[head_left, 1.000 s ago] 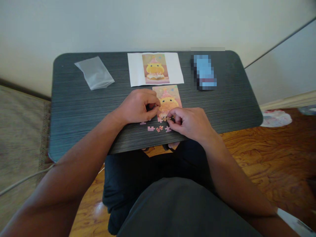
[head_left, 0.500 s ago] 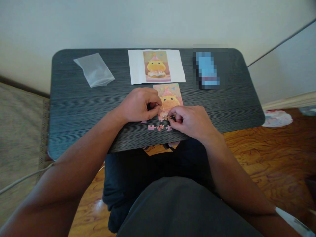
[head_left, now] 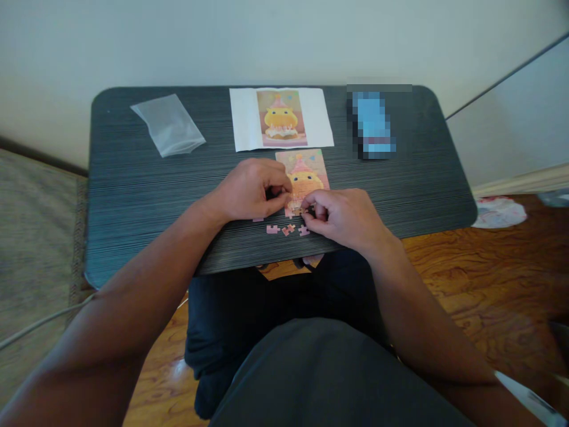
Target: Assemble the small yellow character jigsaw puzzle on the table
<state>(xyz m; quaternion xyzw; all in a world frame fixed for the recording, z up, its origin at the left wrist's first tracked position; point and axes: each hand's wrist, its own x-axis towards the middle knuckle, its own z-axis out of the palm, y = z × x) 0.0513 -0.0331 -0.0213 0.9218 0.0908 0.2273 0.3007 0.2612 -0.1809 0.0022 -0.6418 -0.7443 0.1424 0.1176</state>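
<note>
A partly assembled jigsaw puzzle [head_left: 306, 169] lies on the dark table, showing a yellow animal in a pink party hat. My left hand [head_left: 258, 188] is closed, with curled fingertips against the puzzle's left edge. At the lower right edge, my right hand [head_left: 342, 216] pinches a small puzzle piece, mostly covered by thumb and forefinger. Loose pieces lie below the puzzle: a pink piece [head_left: 272, 229], a reddish-brown pair [head_left: 288, 230] and a pinkish piece [head_left: 303, 230] near my right thumb. Another pink piece [head_left: 258, 219] is partly hidden under my left hand.
Behind the puzzle is a white sheet [head_left: 316, 115] printed with the same picture. A clear plastic bag [head_left: 171, 126] lies at the back left of the table [head_left: 133, 207]. A blurred-out blue phone-like object [head_left: 373, 121] is at the back right. The table's front edge is close to my lap.
Both hands stay almost where they were; my right fingers shift very slightly at the puzzle's lower edge. The whole view moves a little.
</note>
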